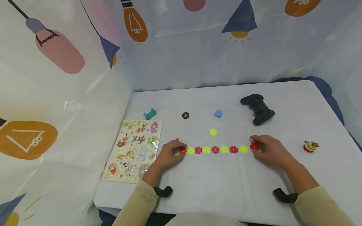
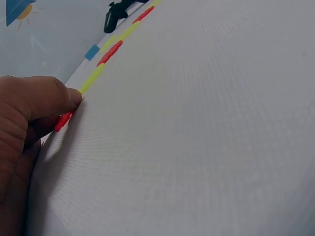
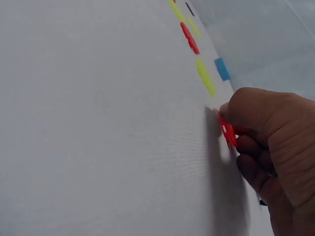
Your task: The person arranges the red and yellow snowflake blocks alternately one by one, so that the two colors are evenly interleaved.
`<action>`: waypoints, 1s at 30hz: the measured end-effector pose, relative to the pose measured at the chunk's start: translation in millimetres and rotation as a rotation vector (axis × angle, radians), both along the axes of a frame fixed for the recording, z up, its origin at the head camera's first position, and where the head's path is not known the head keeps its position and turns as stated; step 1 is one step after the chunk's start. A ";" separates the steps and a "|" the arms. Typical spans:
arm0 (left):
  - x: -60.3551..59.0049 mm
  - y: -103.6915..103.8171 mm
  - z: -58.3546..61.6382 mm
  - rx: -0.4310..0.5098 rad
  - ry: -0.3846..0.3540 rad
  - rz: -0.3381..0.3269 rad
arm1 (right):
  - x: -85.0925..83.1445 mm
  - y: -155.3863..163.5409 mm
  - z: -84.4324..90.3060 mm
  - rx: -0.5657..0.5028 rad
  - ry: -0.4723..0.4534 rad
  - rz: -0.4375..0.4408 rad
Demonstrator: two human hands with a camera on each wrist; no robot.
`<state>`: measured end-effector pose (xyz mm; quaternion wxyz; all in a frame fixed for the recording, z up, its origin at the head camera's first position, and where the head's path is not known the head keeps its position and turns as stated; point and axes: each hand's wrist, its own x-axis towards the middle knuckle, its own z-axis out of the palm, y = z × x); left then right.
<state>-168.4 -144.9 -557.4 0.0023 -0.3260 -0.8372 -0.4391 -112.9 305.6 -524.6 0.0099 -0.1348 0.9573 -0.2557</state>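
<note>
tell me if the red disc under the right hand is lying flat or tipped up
Tipped up: the right wrist view shows the red disc standing on edge, pinched by the right hand, unlike the flat row.

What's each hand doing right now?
Left hand: fingers pinch the red disc at the row's left end.
Right hand: fingers pinch the red end disc.
</note>
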 end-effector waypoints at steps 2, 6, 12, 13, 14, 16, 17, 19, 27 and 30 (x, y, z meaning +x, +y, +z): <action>0.2 -0.3 0.1 -0.003 -0.003 0.004 | 2.4 -0.1 -0.1 0.006 0.017 0.008; 0.3 -0.1 1.8 0.004 -0.016 0.012 | 2.7 -0.6 2.4 0.017 0.040 0.030; 0.8 0.3 3.7 0.006 -0.019 0.007 | -6.2 -4.4 9.5 -0.024 0.078 0.033; 1.1 0.2 3.8 0.000 -0.023 0.010 | -10.0 -7.8 11.1 -0.035 0.081 0.031; 1.7 0.1 4.4 -0.004 -0.031 0.014 | -14.4 -12.7 13.5 -0.048 0.074 0.029; 2.5 0.2 4.6 -0.013 -0.057 0.020 | -24.4 -25.6 18.4 -0.066 0.042 0.021; 2.8 0.3 4.7 -0.017 -0.067 0.022 | -29.9 -33.4 20.6 -0.069 0.020 0.018; 3.3 0.4 5.2 -0.024 -0.084 0.025 | -41.6 -49.8 22.9 -0.074 -0.032 0.015; 3.8 0.9 6.3 -0.012 -0.069 0.025 | -83.2 -106.4 17.0 -0.066 -0.157 0.094; 3.8 0.4 5.2 -0.016 -0.073 0.027 | -89.7 -119.1 14.9 -0.049 -0.167 0.127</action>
